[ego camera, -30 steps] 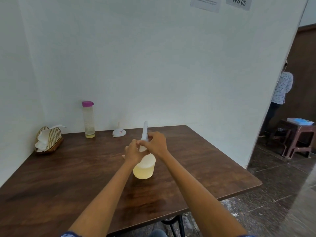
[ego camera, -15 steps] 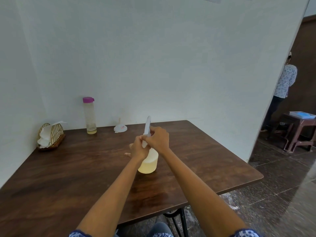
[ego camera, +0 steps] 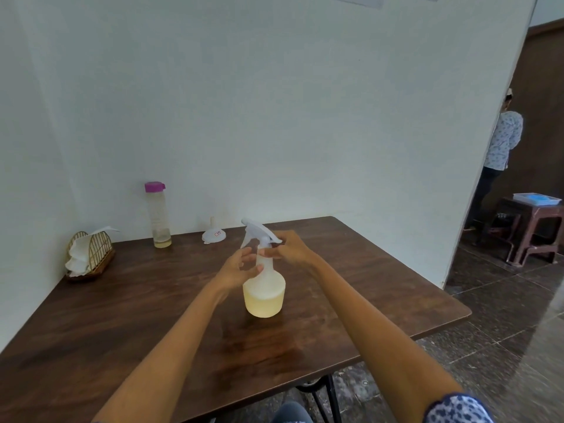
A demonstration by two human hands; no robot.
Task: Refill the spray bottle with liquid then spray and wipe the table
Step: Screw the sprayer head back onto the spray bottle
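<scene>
A translucent spray bottle (ego camera: pixel 265 297) stands upright on the dark wooden table (ego camera: pixel 122 315), its wide base holding pale yellow liquid. Its white trigger head (ego camera: pixel 259 232) sits on top with the nozzle pointing back left. My left hand (ego camera: pixel 236 268) curls loosely around the bottle's neck from the left, thumb touching it. The fingertips of my right hand (ego camera: pixel 291 247) pinch the collar just under the trigger head from the right. A tall clear bottle with a purple cap (ego camera: pixel 158 215) stands by the back wall with a little yellow liquid at its bottom.
A white funnel (ego camera: pixel 213 235) lies upside down near the back wall. A wire holder with white napkins (ego camera: pixel 90 253) sits at the table's far left. Past the partition on the right, a person (ego camera: pixel 500 141) stands beside a brown stool (ego camera: pixel 531 227).
The trigger head has turned from edge-on to side-on, its nozzle now pointing left. My left fingers have loosened around the neck. The bottle stays in place.
</scene>
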